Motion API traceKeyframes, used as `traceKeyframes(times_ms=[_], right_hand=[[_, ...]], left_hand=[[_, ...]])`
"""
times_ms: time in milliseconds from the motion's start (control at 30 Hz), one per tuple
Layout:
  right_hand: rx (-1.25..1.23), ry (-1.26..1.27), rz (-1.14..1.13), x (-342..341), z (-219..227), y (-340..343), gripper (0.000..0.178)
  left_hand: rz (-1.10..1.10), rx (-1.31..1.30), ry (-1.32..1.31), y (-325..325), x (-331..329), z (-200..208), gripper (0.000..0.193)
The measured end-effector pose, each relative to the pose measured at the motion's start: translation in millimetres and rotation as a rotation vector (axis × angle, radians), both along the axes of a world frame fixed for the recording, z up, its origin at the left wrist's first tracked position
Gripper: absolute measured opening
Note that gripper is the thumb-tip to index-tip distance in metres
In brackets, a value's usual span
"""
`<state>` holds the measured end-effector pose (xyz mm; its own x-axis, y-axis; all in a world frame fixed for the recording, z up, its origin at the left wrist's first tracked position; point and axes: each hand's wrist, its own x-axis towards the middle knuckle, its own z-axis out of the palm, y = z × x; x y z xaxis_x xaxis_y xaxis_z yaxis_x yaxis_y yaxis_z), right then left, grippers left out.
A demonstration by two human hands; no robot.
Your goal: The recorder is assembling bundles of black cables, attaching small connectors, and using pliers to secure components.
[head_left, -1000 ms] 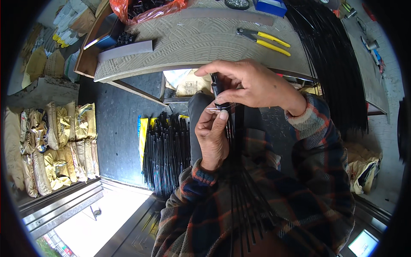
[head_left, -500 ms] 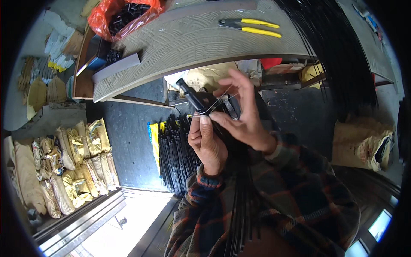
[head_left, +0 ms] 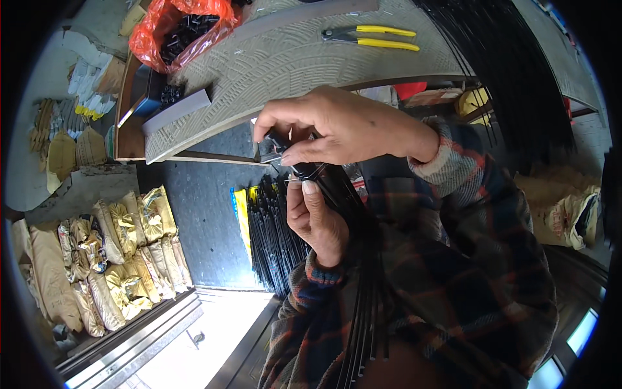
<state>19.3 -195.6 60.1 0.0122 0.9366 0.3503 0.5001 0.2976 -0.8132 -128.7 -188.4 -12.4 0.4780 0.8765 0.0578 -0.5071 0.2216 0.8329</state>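
Pinched between thumb and fingers of my left hand (head_left: pixel 319 223) is the base of a black tube-like piece (head_left: pixel 278 140). A thin pale strand (head_left: pixel 293 181) runs across it by the thumb. My right hand (head_left: pixel 350 124) reaches over from the right, its fingers curled round the upper part of the same piece, mostly hiding it. Behind my left hand, a bundle of slim black rods (head_left: pixel 340 191) slopes down from the piece toward my body. More thin black rods (head_left: pixel 366 318) lie along my lap.
Yellow-handled cutters (head_left: pixel 389 45) lie on the patterned bench (head_left: pixel 278 71), near a red bag (head_left: pixel 146 48) of small black parts. Black rods (head_left: pixel 275 230) stand below it; long black strands (head_left: pixel 512 78) hang over the right side. Paper-wrapped bundles (head_left: pixel 103 301) lie at left.
My right hand has left the thin strand and moved up and left onto the black piece. The left hand keeps its pinch. The view has shifted slightly.
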Motion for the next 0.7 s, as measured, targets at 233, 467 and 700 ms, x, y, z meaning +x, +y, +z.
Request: traceKeyframes(times_ms=[233, 467, 700], right_hand=[[-0.048, 0.016, -0.102, -10, 3, 9, 0.035], [-0.036, 0.142, 0.040, -2, -6, 2, 0.037], [-0.010, 0.202, 0.226, 10, -9, 6, 0.041]], left_hand=[[0.032, 0.090, 0.020, 3, -4, 2, 0.027], [-0.054, 0.077, -0.032, 4, -13, -4, 0.028], [-0.075, 0.025, -0.100, 2, -9, -9, 0.033]])
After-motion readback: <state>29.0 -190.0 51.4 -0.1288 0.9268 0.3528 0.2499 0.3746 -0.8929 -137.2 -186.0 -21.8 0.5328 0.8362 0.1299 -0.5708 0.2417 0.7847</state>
